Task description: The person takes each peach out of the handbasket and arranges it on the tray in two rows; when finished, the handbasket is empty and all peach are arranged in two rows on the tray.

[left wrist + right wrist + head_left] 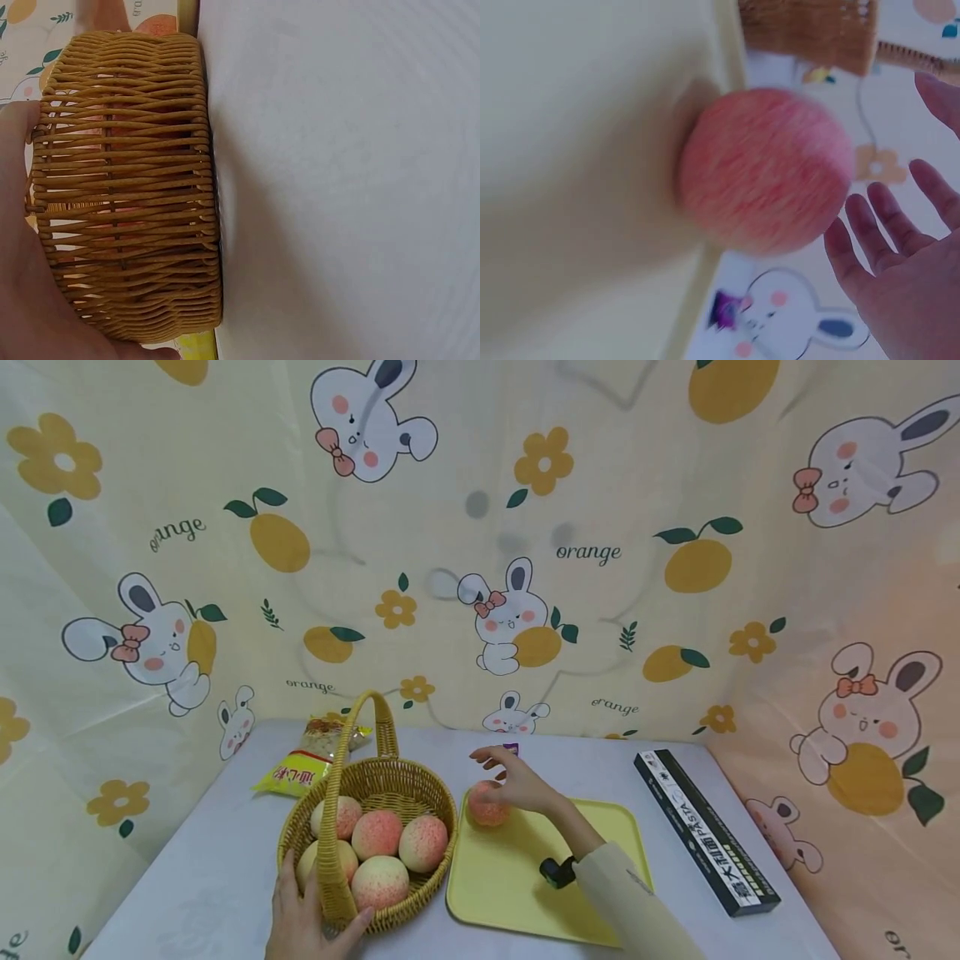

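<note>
A yellow wicker basket (393, 783) with a tall handle holds several pink-and-cream peaches (381, 882). My left hand (311, 914) rests against its near left side, fingers and thumb spread; the left wrist view shows that hand (26, 277) along the basket's woven wall (127, 187). Another peach (486, 810) sits at the far left corner of a yellow tray (510, 893). Just over it is my right hand (521, 783), fingers loosely extended. In the right wrist view, the fingers of my right hand (907, 262) are spread beside the peach (765, 172), not closed round it.
Left of the basket lies a yellow-and-red food packet (296, 772), with a clear-fronted bag (326, 737) behind it. A long black pasta box (705, 831) lies right of the tray. A small purple item (512, 749) shows behind my right hand. A printed cloth (450, 652) hangs behind the table.
</note>
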Tool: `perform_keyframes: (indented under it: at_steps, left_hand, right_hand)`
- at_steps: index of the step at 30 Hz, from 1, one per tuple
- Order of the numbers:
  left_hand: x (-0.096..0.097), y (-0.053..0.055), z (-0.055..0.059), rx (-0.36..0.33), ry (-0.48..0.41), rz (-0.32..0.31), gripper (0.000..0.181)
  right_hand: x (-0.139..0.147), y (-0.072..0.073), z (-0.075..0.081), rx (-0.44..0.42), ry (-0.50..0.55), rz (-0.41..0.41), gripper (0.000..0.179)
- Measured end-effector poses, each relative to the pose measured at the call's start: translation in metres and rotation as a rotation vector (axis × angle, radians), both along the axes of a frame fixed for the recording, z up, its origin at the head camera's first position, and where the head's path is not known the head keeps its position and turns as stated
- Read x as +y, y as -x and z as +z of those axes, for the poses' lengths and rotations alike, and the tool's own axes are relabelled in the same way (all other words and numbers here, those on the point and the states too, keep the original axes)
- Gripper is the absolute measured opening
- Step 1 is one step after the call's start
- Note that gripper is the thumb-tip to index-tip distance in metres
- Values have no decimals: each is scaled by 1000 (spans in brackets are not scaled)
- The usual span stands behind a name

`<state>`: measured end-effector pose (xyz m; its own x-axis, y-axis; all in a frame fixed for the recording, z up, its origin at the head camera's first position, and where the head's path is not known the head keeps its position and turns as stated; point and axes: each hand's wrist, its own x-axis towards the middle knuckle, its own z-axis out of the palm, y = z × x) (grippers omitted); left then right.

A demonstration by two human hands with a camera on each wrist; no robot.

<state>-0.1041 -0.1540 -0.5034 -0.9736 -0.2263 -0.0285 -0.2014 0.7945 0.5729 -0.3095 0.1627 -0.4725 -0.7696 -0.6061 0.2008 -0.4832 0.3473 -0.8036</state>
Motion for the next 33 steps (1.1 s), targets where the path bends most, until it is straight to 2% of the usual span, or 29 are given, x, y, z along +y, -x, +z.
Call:
perform_keyframes:
  at_steps: [9,16,19,23,28,33]
  left_hand:
    - [0,1,-1,11,1,-2,118]
    - [0,0,-3,36,9,-9,115]
    - [0,0,-4,48,14,-15,113]
    - [-1,0,-3,40,9,-19,113]
    - [0,0,-2,22,2,-15,115]
    - [-1,0,0,5,1,-12,118]
  right_hand:
    - [-33,-11,21,-3,1,95,58]
    - [-52,-17,27,-13,-32,198,61]
    - [-58,-20,29,-46,-49,236,62]
    - [-64,-25,31,-84,-104,254,62]
    - [-71,-31,34,-66,-205,257,63]
    - [-78,-34,35,-85,-278,277,63]
